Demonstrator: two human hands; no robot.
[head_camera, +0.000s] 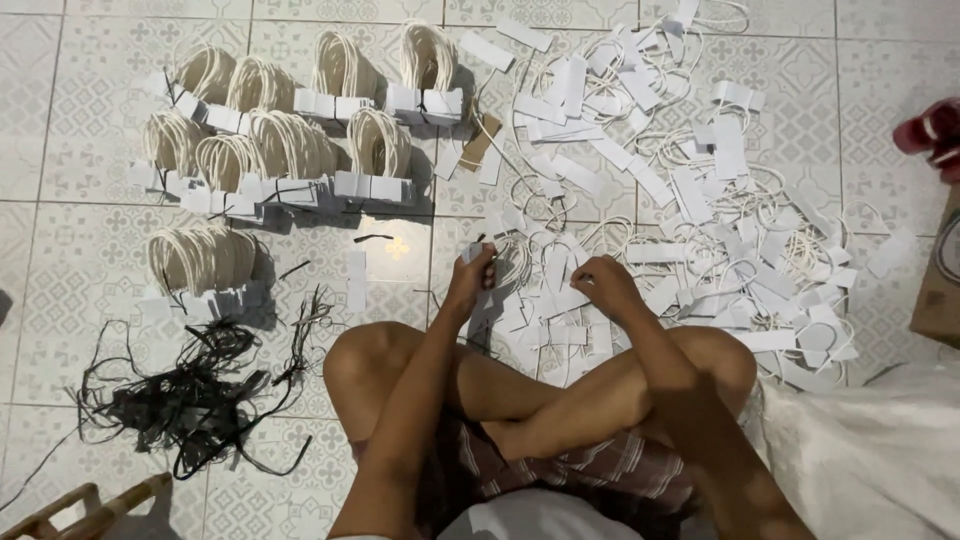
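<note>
I sit cross-legged on a tiled floor. My left hand (474, 278) is closed on a small stack of white paper tags with cord loops (478, 250), held upright just above the floor. My right hand (603, 285) rests with fingers curled on the loose heap of white tags and cream cord handles (690, 190) spread in front of me and to the right. Whether it grips a tag cannot be made out. Several tied bundles of cord handles with tags (290, 140) stand in rows at the upper left, and one more bundle (200, 262) sits nearer.
A tangle of black strings (190, 390) lies at the lower left. A white sack (880, 450) is by my right knee. A cardboard box edge (940, 290) and a red object (935, 130) sit at the right. Wooden pieces (90, 505) show at bottom left.
</note>
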